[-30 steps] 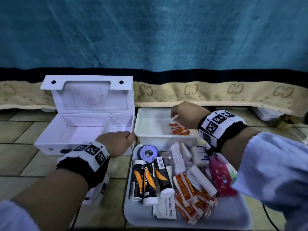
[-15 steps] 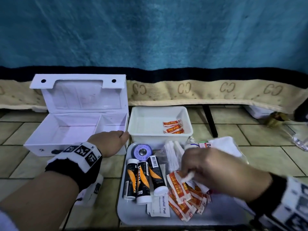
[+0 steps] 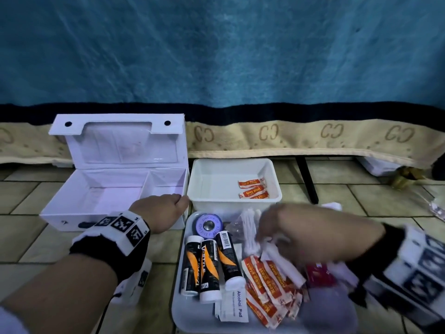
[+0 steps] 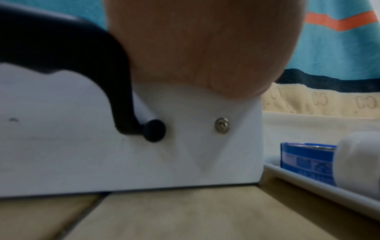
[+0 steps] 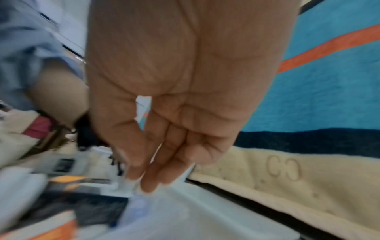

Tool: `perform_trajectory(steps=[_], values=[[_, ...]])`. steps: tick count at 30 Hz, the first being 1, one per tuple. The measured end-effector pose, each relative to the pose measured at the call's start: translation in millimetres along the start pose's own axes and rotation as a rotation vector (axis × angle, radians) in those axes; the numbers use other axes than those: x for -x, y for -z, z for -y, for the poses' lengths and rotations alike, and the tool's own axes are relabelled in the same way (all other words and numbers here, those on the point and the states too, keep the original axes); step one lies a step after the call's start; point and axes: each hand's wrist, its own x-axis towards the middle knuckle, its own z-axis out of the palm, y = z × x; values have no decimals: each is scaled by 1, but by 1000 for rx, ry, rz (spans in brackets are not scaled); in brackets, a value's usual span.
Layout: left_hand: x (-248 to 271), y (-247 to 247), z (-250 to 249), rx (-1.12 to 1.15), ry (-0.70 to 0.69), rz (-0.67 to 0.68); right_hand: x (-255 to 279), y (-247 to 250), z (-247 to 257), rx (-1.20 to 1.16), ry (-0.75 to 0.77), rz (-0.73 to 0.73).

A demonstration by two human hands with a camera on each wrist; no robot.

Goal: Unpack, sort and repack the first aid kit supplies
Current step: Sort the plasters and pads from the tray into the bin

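The white first aid box [image 3: 115, 189] stands open at the left, nothing in it. My left hand [image 3: 163, 208] holds its front right corner, fingers curled over the rim; the left wrist view has the palm [image 4: 205, 48] on the box wall [image 4: 82, 146]. A white bin [image 3: 199, 189] beside it holds orange plaster packets [image 3: 252, 189]. The near tray [image 3: 183, 309] carries three black tubes [image 3: 209, 266], a tape roll [image 3: 208, 225], cotton swabs [image 3: 249, 230], more plaster strips [image 3: 267, 285] and an alcohol pad [image 3: 237, 307]. My right hand [image 3: 262, 237] hovers blurred over the tray, thumb and fingertips together [image 5: 141, 183]; any held item is hidden.
A blue blanket with a beige border [image 3: 289, 138] hangs behind the box and bin. A black leg [image 3: 307, 182] stands right of the bin. A pink pack [image 3: 320, 276] lies under my right forearm. Everything sits on a tiled floor [image 3: 36, 237].
My right hand left the bin, came back over the tray's plaster strips, then shifted toward the cotton swabs. The left hand stayed on the box corner.
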Motion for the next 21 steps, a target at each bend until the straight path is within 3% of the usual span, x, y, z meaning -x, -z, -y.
perform_trajectory(steps=[1,3,6,9,15,18,21], values=[[0,0,0,0,0,1,-27,12,3,-67,-75,-114],[0,1,0,3,6,5,-62,23,-9,19,-115,-173],[2,3,-2,7,8,8,-97,14,-22,114,-232,114],[3,4,-3,11,4,9,-119,13,-22,86,-238,235],[3,3,-1,10,2,-1,-124,8,-24,119,-247,209],[2,2,0,22,9,-10,-117,23,-35,-113,-286,175],[2,3,-1,32,4,-11,-110,38,-39,-241,-322,273]])
